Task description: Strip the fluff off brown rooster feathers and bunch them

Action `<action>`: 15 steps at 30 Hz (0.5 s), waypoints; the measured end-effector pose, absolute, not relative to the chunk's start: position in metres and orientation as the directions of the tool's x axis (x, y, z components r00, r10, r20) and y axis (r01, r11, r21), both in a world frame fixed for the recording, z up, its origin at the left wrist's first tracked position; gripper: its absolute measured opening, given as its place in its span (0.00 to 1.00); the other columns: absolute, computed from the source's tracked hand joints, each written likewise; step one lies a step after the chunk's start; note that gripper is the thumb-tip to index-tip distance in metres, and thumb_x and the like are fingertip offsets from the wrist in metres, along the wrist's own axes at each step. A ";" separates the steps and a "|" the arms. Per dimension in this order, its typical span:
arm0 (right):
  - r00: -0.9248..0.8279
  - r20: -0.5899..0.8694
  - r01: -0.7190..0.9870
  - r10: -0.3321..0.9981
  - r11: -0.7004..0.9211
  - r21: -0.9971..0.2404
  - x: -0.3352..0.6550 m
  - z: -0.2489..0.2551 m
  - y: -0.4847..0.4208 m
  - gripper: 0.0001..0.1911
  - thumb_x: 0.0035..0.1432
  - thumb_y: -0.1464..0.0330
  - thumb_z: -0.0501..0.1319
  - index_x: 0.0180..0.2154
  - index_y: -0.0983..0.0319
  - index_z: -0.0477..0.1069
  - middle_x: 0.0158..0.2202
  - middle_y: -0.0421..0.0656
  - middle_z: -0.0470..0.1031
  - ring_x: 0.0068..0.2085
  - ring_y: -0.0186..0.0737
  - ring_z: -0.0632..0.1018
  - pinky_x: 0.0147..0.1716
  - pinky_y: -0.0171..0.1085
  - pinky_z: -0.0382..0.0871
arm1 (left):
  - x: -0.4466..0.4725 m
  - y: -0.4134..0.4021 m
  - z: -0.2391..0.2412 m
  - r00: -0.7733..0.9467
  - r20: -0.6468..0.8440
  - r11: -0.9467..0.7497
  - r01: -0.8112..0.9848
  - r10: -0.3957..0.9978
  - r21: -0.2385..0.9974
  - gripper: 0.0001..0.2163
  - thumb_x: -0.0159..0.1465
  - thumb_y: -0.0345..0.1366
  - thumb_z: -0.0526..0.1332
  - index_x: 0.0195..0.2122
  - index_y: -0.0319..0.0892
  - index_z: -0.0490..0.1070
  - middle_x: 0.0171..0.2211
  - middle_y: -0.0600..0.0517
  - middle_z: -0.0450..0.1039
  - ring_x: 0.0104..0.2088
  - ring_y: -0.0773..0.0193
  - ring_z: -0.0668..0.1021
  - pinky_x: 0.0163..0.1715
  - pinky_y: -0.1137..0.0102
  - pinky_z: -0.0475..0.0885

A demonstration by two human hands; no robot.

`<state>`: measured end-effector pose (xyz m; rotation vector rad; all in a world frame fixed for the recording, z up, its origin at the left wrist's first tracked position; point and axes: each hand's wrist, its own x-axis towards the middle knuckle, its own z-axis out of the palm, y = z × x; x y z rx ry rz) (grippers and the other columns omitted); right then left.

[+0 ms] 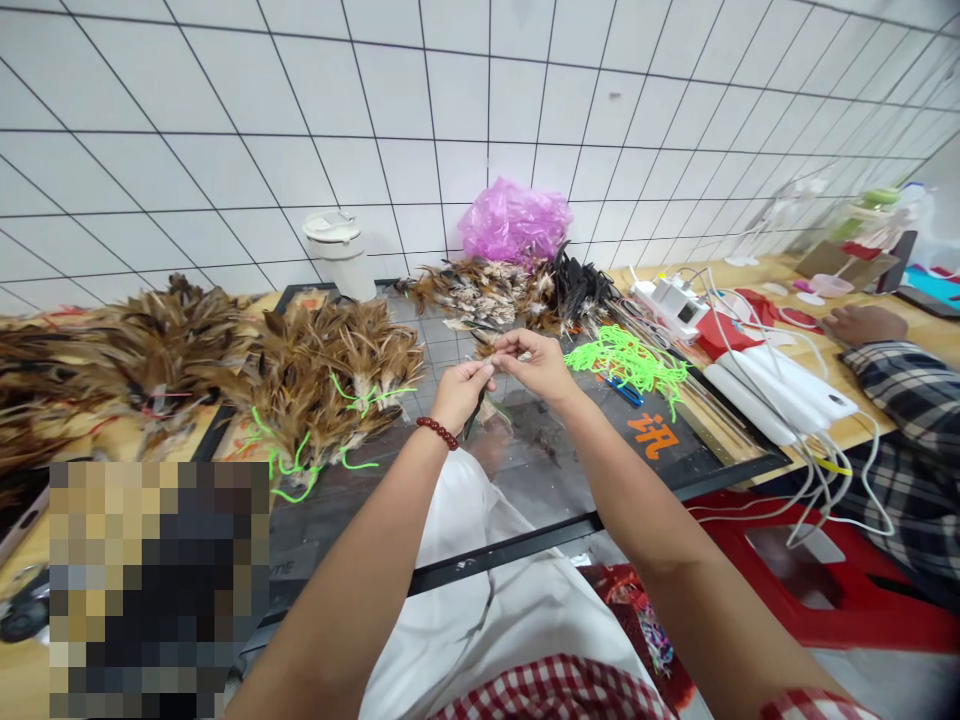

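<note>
Dark feather [474,413], seemingly pinched by our left hand [462,393] and right hand [537,366]: we judge it light, fragile, best held by quill.

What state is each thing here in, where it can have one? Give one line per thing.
Left hand: fingertips pinched, what they grip unclear
Right hand: fingertips pinched, beside the left
Green cord: loose, tangled heap
Brown feathers: bunched
Pink bag: crumpled
White cup: upright, lid on
White cables: looped
Co-worker's hand: resting on table

wooden table [22,680] | dark framed board [682,460] | left: brown feather bundles [176,335] | right: white devices [780,390]
</note>
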<state>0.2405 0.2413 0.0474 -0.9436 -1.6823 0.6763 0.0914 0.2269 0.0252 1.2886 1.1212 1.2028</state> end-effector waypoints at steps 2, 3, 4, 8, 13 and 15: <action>-0.077 0.496 0.292 0.865 0.495 -0.818 0.243 0.045 0.246 0.11 0.49 0.63 0.64 0.35 0.61 0.73 0.28 0.38 0.75 0.29 0.33 0.75 0.33 0.33 0.70 | 0.092 0.227 0.026 0.076 0.070 -0.068 -0.035 0.995 0.997 0.10 0.53 0.40 0.64 0.22 0.38 0.73 0.17 0.53 0.68 0.19 0.70 0.67 0.22 0.75 0.60; -0.032 0.490 0.322 0.871 0.473 -0.820 0.246 0.043 0.249 0.11 0.50 0.63 0.63 0.35 0.61 0.73 0.27 0.38 0.75 0.29 0.33 0.74 0.32 0.33 0.70 | 0.092 0.227 0.026 0.073 0.066 -0.062 -0.058 0.995 0.996 0.09 0.53 0.39 0.64 0.23 0.39 0.74 0.17 0.53 0.69 0.20 0.70 0.68 0.23 0.75 0.61; 0.018 0.483 0.359 0.875 0.446 -0.820 0.249 0.040 0.253 0.10 0.51 0.63 0.62 0.35 0.61 0.74 0.27 0.38 0.75 0.29 0.33 0.74 0.32 0.33 0.69 | 0.092 0.227 0.027 0.065 0.057 -0.051 -0.081 0.996 0.995 0.08 0.53 0.39 0.64 0.24 0.39 0.75 0.18 0.53 0.69 0.21 0.69 0.69 0.24 0.75 0.62; 0.112 0.411 0.562 0.905 0.283 -0.777 0.267 0.027 0.267 0.09 0.53 0.67 0.59 0.36 0.62 0.75 0.29 0.40 0.76 0.30 0.35 0.75 0.34 0.34 0.69 | 0.093 0.227 0.027 0.016 0.014 -0.011 -0.173 1.000 0.985 0.09 0.52 0.39 0.65 0.24 0.38 0.74 0.19 0.52 0.72 0.22 0.69 0.71 0.26 0.74 0.64; 0.087 0.307 0.875 0.948 0.074 -0.478 0.277 0.020 0.267 0.12 0.55 0.69 0.58 0.41 0.59 0.75 0.40 0.46 0.75 0.40 0.43 0.75 0.42 0.39 0.67 | 0.093 0.230 0.026 0.009 0.015 -0.012 -0.288 1.000 0.958 0.10 0.52 0.39 0.66 0.23 0.37 0.72 0.21 0.51 0.73 0.24 0.68 0.74 0.31 0.73 0.67; 0.085 0.261 0.919 0.962 0.026 -0.394 0.276 0.020 0.264 0.16 0.57 0.69 0.56 0.46 0.58 0.73 0.44 0.48 0.73 0.44 0.45 0.74 0.44 0.40 0.66 | 0.092 0.231 0.025 -0.007 0.007 -0.009 -0.287 1.000 0.958 0.10 0.52 0.39 0.65 0.24 0.37 0.71 0.19 0.53 0.71 0.23 0.70 0.73 0.29 0.74 0.66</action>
